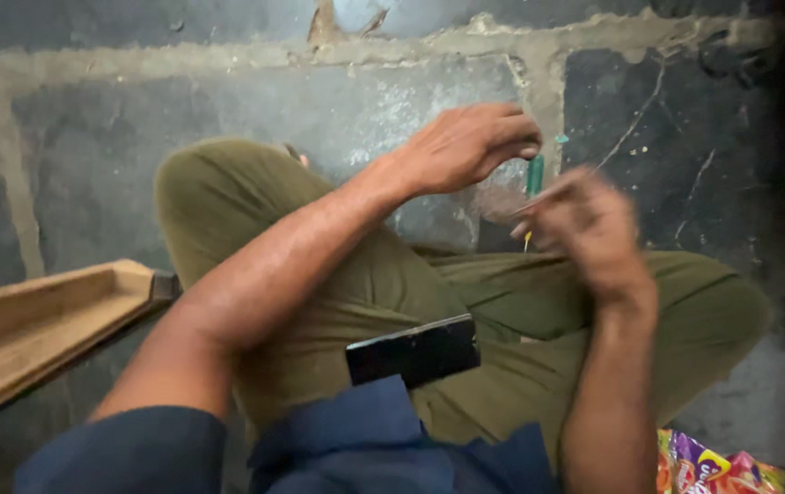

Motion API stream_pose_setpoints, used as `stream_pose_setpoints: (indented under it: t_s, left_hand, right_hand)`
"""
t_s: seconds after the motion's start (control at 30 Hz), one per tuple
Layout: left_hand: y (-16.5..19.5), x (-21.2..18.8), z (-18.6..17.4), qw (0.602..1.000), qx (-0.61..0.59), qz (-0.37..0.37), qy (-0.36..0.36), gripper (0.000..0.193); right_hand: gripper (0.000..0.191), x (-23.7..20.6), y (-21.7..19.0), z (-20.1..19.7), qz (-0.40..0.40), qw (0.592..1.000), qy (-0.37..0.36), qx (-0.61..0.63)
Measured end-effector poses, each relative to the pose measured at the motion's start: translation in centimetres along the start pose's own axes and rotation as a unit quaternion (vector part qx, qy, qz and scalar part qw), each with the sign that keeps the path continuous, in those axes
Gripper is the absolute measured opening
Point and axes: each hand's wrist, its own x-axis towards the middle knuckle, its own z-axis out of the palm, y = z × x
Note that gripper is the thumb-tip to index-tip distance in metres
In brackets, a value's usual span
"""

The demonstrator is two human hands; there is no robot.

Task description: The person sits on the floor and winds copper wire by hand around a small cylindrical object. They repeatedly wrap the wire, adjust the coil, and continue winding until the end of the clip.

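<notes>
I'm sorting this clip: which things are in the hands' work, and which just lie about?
In hand:
left hand, closed on the green-handled tool
right hand, blurred, at a thin stick-like piece

Lying about:
black phone on the lap
wooden piece at left
colourful snack packet on the stone floor

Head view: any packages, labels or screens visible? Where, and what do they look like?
Snack packet: bottom right corner on the floor, beside the right knee; crinkled, glossy, orange, purple and yellow, partly cut off by the frame.
Phone: on the lap, near the shirt hem; flat dark rectangle, screen black.
No signs visible.
</notes>
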Motion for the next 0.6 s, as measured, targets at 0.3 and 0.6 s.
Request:
stream_pose_setpoints:
  t_s: [0.3, 0.6]
  left_hand:
    - [-0.4, 0.5, -0.3, 1.0, -0.019, 0.003, 0.007, 0.018]
    - [1.6, 0.3, 0.2, 0.995, 0.061, 0.029, -0.075, 0.021]
  right_hand:
    - [0.021, 0.0, 0.4, 0.2, -0.013, 0.989, -0.003, -0.148]
    - [0.021, 0.6, 2.0, 0.8, -0.019, 0.948, 0.159, -0.275]
